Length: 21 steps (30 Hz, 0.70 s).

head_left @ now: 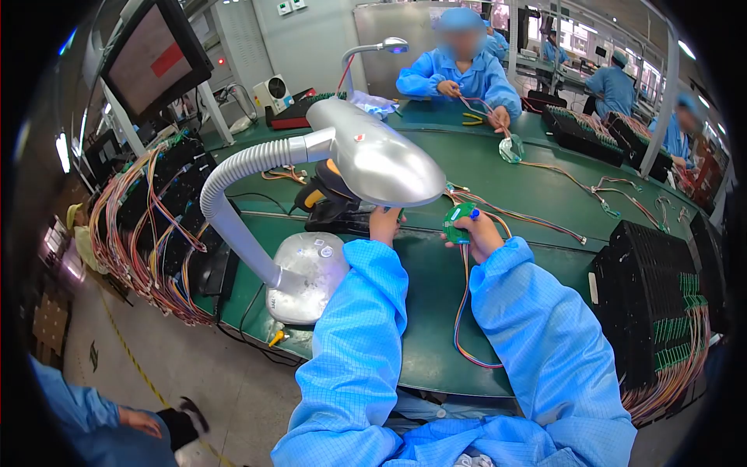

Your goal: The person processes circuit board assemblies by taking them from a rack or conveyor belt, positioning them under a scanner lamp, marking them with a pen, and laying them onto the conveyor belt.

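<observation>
My right hand (484,236) is closed on a green circuit board (457,223) above the green table (428,311). A blue part shows at its fingers, and coloured wires (465,311) run down from the board in a loop. My left hand (385,224) is near the head of the silver lamp (381,156), left of the board. Its fingers are bent, with something small and dark at the fingertips that I cannot make out. A black and yellow handheld scanner (331,187) lies just left of that hand, partly behind the lamp.
Black racks with wired boards stand at the right (646,296) and left (156,226). A monitor (152,58) hangs at the upper left. Across the table a co-worker (463,70) holds wires. Loose wire bundles (537,214) lie at the middle. Another person's arm (85,412) shows at lower left.
</observation>
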Each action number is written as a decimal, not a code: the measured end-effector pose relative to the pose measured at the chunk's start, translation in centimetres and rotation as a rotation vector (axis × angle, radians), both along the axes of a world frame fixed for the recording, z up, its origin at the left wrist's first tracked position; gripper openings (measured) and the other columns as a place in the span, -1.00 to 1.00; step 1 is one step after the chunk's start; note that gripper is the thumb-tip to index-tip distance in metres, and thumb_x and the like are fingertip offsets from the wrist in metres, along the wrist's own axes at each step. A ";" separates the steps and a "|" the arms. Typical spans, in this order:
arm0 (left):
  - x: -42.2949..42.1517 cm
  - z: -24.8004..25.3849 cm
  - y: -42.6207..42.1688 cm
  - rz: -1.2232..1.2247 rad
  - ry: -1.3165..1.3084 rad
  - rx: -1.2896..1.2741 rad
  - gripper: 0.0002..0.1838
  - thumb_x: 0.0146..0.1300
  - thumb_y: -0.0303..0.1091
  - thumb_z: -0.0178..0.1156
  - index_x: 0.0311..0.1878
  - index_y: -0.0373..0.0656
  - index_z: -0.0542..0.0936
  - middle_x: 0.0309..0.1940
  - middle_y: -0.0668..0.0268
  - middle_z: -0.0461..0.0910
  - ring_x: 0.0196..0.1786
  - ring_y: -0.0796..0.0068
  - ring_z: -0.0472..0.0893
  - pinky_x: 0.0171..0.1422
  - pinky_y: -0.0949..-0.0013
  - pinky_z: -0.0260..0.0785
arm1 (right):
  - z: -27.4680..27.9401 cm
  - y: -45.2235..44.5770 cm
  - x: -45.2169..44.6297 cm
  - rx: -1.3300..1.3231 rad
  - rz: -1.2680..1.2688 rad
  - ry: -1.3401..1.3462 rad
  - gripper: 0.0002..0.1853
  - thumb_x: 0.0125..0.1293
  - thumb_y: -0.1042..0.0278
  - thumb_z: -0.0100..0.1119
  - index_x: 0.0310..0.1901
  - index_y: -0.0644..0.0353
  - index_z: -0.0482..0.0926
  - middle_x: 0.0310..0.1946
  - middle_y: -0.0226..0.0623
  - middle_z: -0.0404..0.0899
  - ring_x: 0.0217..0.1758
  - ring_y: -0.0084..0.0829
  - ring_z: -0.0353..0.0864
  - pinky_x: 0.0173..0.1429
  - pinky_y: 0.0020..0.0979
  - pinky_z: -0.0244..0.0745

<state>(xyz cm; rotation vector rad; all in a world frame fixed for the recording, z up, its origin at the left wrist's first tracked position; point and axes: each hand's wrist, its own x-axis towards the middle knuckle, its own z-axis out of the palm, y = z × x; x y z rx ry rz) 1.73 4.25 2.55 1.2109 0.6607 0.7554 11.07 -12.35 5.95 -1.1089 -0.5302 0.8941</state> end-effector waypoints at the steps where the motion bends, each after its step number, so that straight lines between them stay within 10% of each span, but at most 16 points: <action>1: -0.1 0.1 -0.1 0.004 0.004 -0.001 -0.72 -0.04 -0.18 0.15 -0.38 -0.15 0.36 -0.70 0.40 0.34 -0.83 0.80 0.09 -0.78 0.67 -0.17 | 0.0 0.0 0.0 0.003 0.003 -0.001 -0.71 -0.02 0.51 -0.06 -0.20 0.39 0.25 -0.40 -0.12 0.40 -0.40 -0.25 0.49 -0.43 -0.39 0.49; 11: 0.3 -1.6 -0.3 -0.142 -0.251 -0.177 -0.71 0.02 -0.24 0.07 -0.23 -0.20 0.36 -0.54 0.27 0.47 -0.72 0.73 0.28 -0.76 0.67 0.00 | 0.4 0.0 0.3 0.040 -0.020 -0.033 -0.77 0.01 0.55 -0.08 -0.23 0.32 0.26 -0.45 -0.14 0.41 -0.43 -0.20 0.51 -0.51 -0.28 0.49; 16: -0.8 0.0 -3.4 -0.495 -0.455 -0.475 -0.82 0.08 -0.31 0.03 -0.22 -0.07 0.38 -0.30 0.32 0.46 -0.30 0.55 0.45 -0.31 0.51 0.32 | -1.4 1.5 2.2 -0.008 -0.280 -0.344 -0.86 -0.01 0.46 0.08 -0.39 0.23 0.36 -0.56 -0.44 0.35 -0.54 -0.66 0.32 -0.46 -0.62 0.29; 21: -1.9 1.9 -6.5 -0.602 -0.464 -0.605 -0.83 0.09 -0.30 0.04 -0.23 -0.06 0.38 -0.22 0.32 0.41 -0.14 0.43 0.40 -0.07 0.23 0.29 | -0.1 1.3 1.4 0.041 -0.293 -0.449 -0.83 0.03 0.42 0.08 -0.34 0.25 0.36 -0.52 -0.40 0.39 -0.46 -0.62 0.35 -0.35 -0.62 0.27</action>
